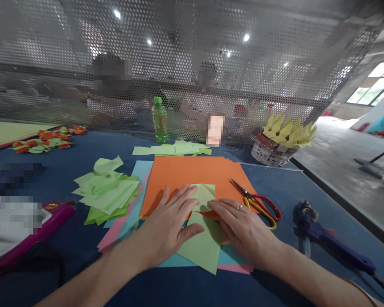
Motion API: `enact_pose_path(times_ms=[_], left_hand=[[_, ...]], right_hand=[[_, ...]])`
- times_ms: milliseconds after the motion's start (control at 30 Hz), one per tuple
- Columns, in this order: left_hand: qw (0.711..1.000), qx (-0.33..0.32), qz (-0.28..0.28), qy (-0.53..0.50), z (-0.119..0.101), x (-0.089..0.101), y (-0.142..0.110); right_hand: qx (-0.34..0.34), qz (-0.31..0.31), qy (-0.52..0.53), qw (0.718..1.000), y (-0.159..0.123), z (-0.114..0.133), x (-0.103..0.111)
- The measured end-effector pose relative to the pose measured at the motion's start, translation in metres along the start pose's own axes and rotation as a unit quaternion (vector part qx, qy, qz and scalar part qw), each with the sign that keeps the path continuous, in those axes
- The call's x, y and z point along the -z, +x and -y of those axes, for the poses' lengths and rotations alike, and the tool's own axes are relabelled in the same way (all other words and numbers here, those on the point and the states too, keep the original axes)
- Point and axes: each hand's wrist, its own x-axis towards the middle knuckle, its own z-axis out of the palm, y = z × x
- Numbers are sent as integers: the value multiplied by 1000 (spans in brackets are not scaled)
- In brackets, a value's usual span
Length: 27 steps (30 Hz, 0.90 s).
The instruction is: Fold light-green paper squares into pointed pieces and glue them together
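Note:
A small light-green paper piece (206, 192) with creased folds lies on a stack of orange sheets (192, 168). On its left edge rest the outstretched fingers of my left hand (174, 217), thumb apart. My right hand (240, 219), wearing a ring, lies with its fingers fairly flat and close together at the paper's lower right; its thumb is hidden. Below, between the hands, is another light-green sheet (203, 247). Scissors (254, 200) with red and yellow handles lie partly open just beyond my right hand.
Loose green papers (109, 192) are piled at left, near a magenta object (56, 217). Green strips (176, 148) and a green bottle (160, 121) stand behind, before a perforated metal screen (179, 51). At right are a yellow-pointed basket (272, 149) and a blue glue gun (336, 245).

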Motion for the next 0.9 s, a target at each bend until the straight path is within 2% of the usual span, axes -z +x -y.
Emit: enact_pose_path(times_ms=[200,300,467,733,900], left_hand=[[994,-64,-84,8,-10,4,-12],[990,-94,-101,-24,-15,5,-22],[995,-69,-59,-32,-19,3,-30],[999,-34,23,-28,-20,5,-31],[999,-19,22,-15,-21,3,-30]], right_hand=[[-4,-16,16,1000,1,3,3],[-12,-38,42,998,1,5,7],[-22,-27,70,997,-1,10,9],[-14,88,88,992,-4,21,14],[-6,121,102,987,-4,22,15]])
